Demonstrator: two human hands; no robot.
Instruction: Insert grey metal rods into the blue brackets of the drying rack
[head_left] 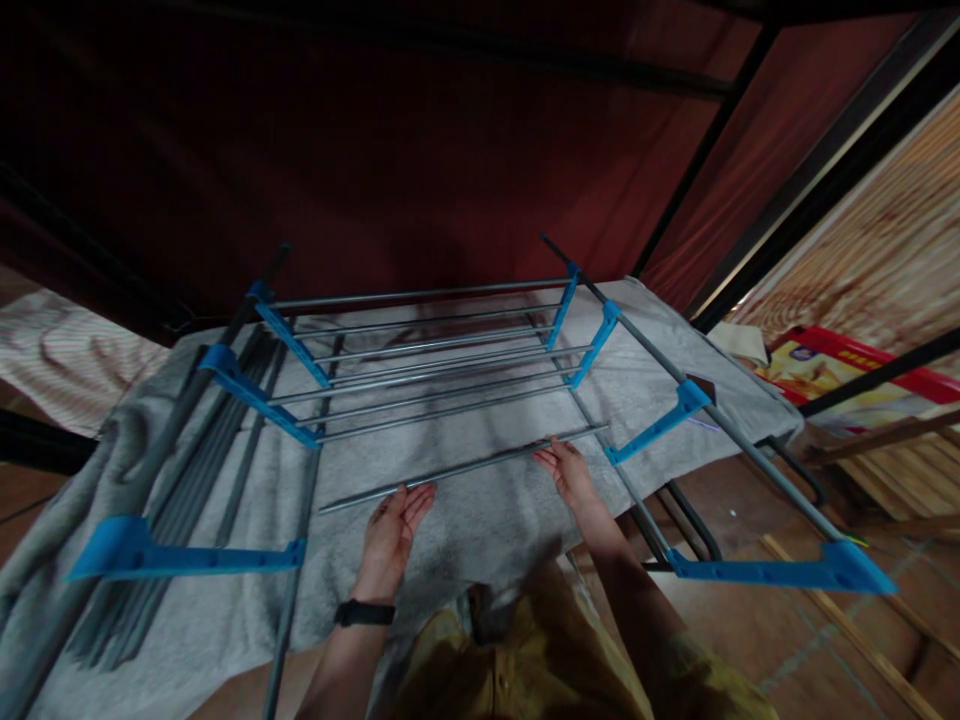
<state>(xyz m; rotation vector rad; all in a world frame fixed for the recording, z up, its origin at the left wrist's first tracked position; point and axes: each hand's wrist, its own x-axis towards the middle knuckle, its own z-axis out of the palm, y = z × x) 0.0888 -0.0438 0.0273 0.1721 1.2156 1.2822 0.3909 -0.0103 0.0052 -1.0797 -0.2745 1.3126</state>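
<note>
A loose grey metal rod [465, 466] lies across a grey towel [480, 520], just in front of a half-built rack with blue plastic brackets [420, 345]. My left hand [394, 530], with a black band on its wrist, rests flat on the towel, fingertips touching the rod near its left part. My right hand [568, 470] lies open with fingers stretched out, touching the rod near its right end. Neither hand grips anything.
Long grey side poles with blue arms stand at the left [187, 558] and right [780, 572]. A bundle of spare grey rods [150, 570] lies on the towel's left. A red box [847, 375] and wooden slats [862, 640] sit at the right on the floor.
</note>
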